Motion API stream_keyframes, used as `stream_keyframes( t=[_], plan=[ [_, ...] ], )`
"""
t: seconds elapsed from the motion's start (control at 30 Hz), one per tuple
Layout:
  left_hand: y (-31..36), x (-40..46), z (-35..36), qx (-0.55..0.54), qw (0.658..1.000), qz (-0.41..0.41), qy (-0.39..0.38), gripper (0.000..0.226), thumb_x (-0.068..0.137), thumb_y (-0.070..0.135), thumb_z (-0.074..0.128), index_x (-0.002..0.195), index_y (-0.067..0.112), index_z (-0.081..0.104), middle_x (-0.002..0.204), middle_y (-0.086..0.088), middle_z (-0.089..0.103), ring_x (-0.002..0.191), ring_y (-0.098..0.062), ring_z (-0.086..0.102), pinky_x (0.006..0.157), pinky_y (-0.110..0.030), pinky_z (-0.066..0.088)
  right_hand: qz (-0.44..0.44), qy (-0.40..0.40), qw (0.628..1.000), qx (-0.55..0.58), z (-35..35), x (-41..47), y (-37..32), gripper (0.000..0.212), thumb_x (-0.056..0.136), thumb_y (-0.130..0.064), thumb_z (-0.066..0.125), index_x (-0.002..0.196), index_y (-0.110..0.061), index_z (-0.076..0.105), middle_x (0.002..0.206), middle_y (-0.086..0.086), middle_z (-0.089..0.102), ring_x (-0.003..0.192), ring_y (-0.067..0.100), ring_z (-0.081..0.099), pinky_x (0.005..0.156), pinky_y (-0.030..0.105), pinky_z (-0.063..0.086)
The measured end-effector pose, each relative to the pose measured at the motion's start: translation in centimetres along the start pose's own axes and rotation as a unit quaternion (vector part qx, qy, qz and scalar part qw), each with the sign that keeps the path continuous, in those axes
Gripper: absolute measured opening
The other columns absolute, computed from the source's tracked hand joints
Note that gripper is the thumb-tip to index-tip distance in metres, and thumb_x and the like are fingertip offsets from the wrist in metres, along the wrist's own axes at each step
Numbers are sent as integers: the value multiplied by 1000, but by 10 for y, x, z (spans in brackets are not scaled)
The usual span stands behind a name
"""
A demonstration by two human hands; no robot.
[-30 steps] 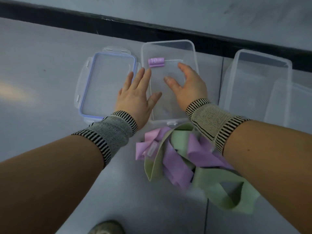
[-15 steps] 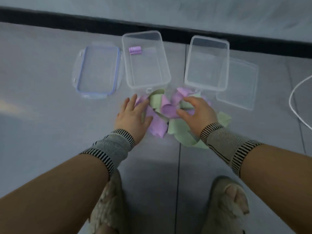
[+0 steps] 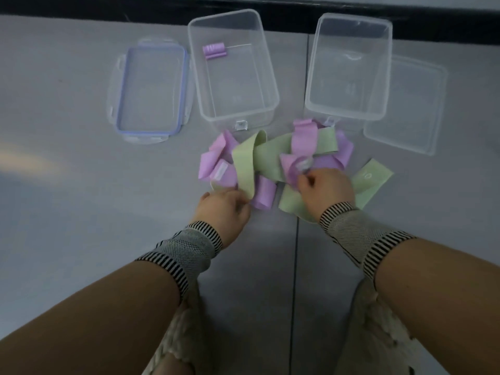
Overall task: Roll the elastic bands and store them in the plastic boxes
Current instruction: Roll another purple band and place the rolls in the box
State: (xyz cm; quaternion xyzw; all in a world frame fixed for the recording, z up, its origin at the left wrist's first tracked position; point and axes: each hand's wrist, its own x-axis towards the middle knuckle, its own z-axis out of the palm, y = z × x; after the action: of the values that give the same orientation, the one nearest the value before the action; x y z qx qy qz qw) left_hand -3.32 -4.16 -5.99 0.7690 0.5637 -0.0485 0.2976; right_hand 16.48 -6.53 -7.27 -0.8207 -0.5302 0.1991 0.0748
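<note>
A tangle of purple and green elastic bands [image 3: 270, 161] lies on the grey floor in front of two clear plastic boxes. The left box [image 3: 270, 85] holds one rolled purple band [image 3: 214, 50] at its far end. The right box [image 3: 349, 109] has nothing in it. My left hand [image 3: 226, 209] grips the near end of a green band [image 3: 246, 163] at the pile's left. My right hand [image 3: 323, 188] pinches a purple band [image 3: 290, 165] near its label in the pile's middle.
A lid with a blue seal [image 3: 151, 90] lies left of the left box. A clear lid [image 3: 405, 104] lies right of the right box. A dark skirting strip [image 3: 108, 4] runs along the far wall. My slippered feet [image 3: 378, 328] stand at the bottom.
My hands came back from the left box to the pile of bands and have closed on a green and a purple band. The view pulled back, showing both boxes.
</note>
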Motion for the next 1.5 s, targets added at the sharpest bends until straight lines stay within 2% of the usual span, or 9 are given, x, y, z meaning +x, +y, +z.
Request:
stream_keyframes(
  t=[0.13,0.33,0.47,0.6,0.77,0.93,1.17,1.3,1.5],
  plan=[
    [2,-15,-3,-51,998,-29,11,15,85,30,59,91,20,69,93,-4,70,90,-27,62,80,-30,47,12,66,995,67,-9,-16,18,31,90,-28,53,65,-11,59,70,20,62,75,39,56,65,37,40],
    [-4,-19,-4,2,1000,5,5,42,84,43,50,51,17,42,54,4,50,64,-23,49,85,-31,39,-52,143,981,122,-9,-17,-3,31,81,-33,51,91,-9,68,105,16,59,101,37,52,89,37,40],
    [-15,-12,1,-63,991,44,112,35,71,48,43,68,19,61,92,2,67,97,-24,58,89,-36,45,-145,-20,988,57,-5,-18,-33,54,87,-36,54,139,-26,44,154,10,24,141,32,21,113,51,21],
    [-22,-6,4,-39,991,38,123,46,73,41,43,105,16,66,123,-9,58,121,-34,46,101,-44,40,-156,-165,973,-48,9,-20,-47,63,91,-51,44,146,-44,14,159,-2,-6,146,26,5,114,55,11],
    [-34,-3,8,14,998,-26,48,51,80,45,44,127,29,55,152,-8,26,142,-29,15,114,-43,20,-127,-196,965,-116,14,-17,-34,53,92,-44,40,142,-27,31,153,-3,22,134,26,29,105,50,30],
    [-46,-9,12,16,1000,23,-7,52,66,63,33,91,35,69,133,13,52,136,-22,32,110,-45,26,-64,-105,979,-162,6,-19,-33,37,92,-37,37,105,-17,65,113,6,60,109,28,48,86,39,37],
    [-30,-23,7,35,996,81,-26,34,74,49,45,95,38,70,123,13,55,130,-19,34,105,-46,29,-79,109,991,26,-1,-17,-41,30,80,-35,45,96,-12,58,103,12,57,99,32,49,93,46,36],
    [-36,-5,1,-58,986,17,155,47,70,49,40,95,26,72,122,-8,56,117,-34,46,97,-44,41,-143,-52,988,2,8,-21,-55,48,85,-35,51,130,-23,43,133,3,47,118,26,46,104,50,28],
    [-34,16,-6,38,997,-52,-38,39,95,39,39,134,43,44,153,17,23,145,-19,2,113,-55,13,-116,-63,986,-101,13,-24,-48,32,92,-39,38,111,-22,58,122,-3,54,111,25,48,101,49,28]
  ],
)
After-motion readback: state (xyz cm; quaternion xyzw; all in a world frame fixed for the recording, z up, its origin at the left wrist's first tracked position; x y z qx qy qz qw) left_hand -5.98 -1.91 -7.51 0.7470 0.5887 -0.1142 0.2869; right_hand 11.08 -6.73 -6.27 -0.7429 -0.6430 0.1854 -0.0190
